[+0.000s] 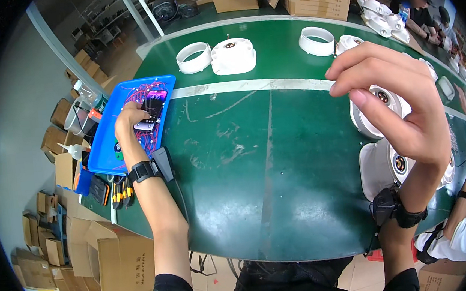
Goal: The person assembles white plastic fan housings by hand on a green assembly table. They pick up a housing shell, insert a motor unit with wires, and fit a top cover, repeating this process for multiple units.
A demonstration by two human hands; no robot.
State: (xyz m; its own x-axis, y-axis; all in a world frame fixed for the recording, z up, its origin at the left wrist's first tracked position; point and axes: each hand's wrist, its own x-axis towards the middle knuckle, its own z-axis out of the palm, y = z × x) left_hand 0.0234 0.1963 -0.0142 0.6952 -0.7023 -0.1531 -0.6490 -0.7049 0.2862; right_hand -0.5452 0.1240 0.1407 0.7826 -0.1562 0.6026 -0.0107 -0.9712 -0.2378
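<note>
My left hand (128, 121) is at the blue tray (97, 148) on the left, fingers closed at the near-left edge of a smartphone (154, 105). Its thumb rests on the lit screen, and part of the phone is hidden by the hand. Red wires (135, 91) with small white ends lie tangled beneath and around it. On the right my right hand (398, 94) is raised above the table, fingers loosely bent and thumb apart, holding nothing. Below it stand white round housings (374, 170) with dark, lens-like centres, partly covered by my hand and forearm.
White rings (193, 58) (317, 41) and another white housing (233, 57) stand along the green table's (232, 200) far side. Yellow-black hand tools (120, 192) lie by the tray. Cardboard boxes (121, 258) crowd the floor at left. Other people work at right.
</note>
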